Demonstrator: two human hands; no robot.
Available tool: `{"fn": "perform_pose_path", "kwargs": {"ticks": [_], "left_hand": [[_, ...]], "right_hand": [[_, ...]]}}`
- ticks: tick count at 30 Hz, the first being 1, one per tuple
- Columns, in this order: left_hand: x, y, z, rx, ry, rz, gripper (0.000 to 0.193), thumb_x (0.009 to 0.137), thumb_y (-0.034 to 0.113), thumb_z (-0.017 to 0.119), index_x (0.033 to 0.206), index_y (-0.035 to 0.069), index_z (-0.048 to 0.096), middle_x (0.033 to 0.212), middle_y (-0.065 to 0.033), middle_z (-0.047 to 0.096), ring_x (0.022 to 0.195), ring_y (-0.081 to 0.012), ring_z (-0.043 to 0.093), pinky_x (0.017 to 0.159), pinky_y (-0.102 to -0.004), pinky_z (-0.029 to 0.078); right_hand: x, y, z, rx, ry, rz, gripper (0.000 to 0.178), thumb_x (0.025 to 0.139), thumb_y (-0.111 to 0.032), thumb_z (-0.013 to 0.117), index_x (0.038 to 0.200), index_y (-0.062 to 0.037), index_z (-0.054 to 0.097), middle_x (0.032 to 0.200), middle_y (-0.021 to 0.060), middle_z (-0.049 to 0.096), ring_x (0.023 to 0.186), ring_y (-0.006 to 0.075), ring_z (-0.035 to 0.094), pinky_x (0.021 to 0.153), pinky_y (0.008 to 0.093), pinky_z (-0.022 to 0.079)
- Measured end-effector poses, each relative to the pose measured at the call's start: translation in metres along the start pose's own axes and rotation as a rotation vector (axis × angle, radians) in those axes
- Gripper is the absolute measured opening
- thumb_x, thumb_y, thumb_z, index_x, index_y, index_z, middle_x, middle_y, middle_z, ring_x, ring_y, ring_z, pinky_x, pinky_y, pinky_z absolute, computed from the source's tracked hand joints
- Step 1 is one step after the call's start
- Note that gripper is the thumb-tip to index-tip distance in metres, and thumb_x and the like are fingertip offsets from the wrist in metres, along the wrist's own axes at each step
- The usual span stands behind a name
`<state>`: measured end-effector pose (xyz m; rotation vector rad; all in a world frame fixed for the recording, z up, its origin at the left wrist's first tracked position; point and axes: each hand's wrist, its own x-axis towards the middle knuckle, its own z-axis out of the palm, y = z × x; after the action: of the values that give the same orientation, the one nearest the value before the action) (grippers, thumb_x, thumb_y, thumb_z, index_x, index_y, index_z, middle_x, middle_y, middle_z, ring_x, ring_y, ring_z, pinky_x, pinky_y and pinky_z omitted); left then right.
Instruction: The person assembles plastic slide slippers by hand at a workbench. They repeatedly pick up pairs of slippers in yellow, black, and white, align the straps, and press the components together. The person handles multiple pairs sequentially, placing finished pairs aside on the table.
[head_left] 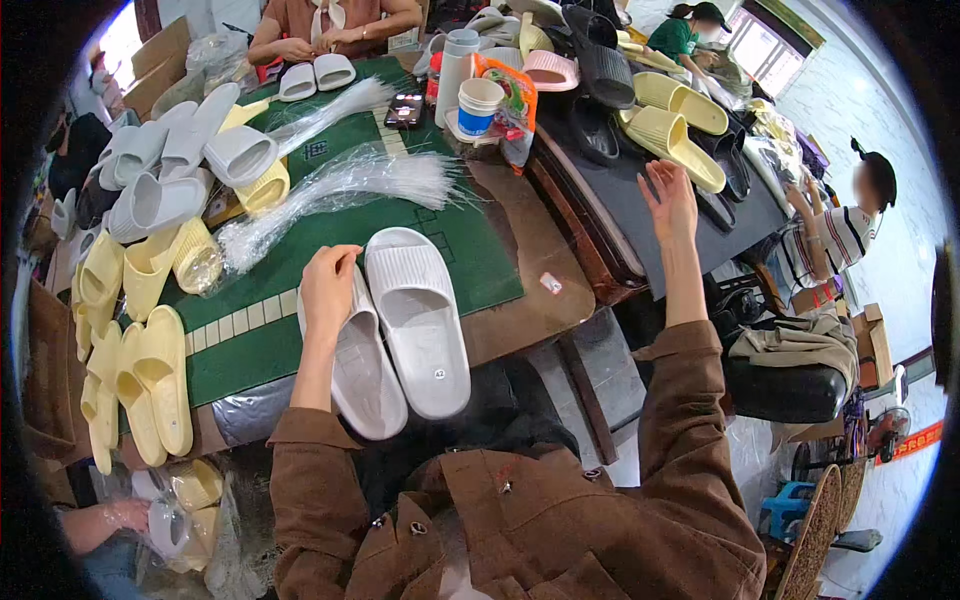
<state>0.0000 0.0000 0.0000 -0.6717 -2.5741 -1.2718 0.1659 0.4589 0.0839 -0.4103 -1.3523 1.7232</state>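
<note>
My left hand (pixel 330 285) is closed at the toe end of a pair of light grey slide sandals (pixel 418 345). They lie side by side, soles down, and their heels stick out past the table's front edge. My fingers partly cover the left sandal of the pair. Out to the right, my right hand (pixel 670 200) is raised with its fingers apart and nothing in it. Just beyond its fingertips is a pale yellow slide sandal (pixel 680 150), among other yellow and black ones on a dark table (pixel 625 215).
A bundle of clear plastic strands (pixel 340 190) lies on the green mat (pixel 450 260). Grey and yellow sandals (pixel 165 205) are heaped at the left. A paper cup (pixel 480 105), a tumbler (pixel 455 70) and a phone (pixel 405 110) stand farther back. Several people work around.
</note>
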Motion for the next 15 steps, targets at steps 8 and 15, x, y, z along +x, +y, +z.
{"fn": "perform_pose_path", "kwargs": {"ticks": [8,15], "left_hand": [[0.001,0.004,0.01,-0.022,0.026,0.023,0.017,0.09,0.013,0.056,0.094,0.005,0.07,0.082,-0.0135,0.063,0.075,-0.0301,0.061,0.068,-0.0397,0.046],[-0.002,0.0,0.004,-0.025,0.039,0.02,0.017,0.089,0.011,0.054,0.093,0.004,0.07,0.085,-0.0144,0.064,0.076,-0.0311,0.062,0.068,-0.0398,0.046]], "right_hand": [[0.04,0.021,0.02,-0.996,-0.13,-0.214,0.032,0.09,-0.036,0.059,0.104,-0.0092,0.071,0.089,0.0066,0.063,0.074,0.0207,0.06,0.065,0.032,0.045],[0.036,0.047,0.076,-1.727,-0.167,-0.598,0.044,0.08,-0.044,0.07,0.097,-0.0038,0.066,0.105,0.0178,0.057,0.088,0.037,0.065,0.073,0.0475,0.052]]}}
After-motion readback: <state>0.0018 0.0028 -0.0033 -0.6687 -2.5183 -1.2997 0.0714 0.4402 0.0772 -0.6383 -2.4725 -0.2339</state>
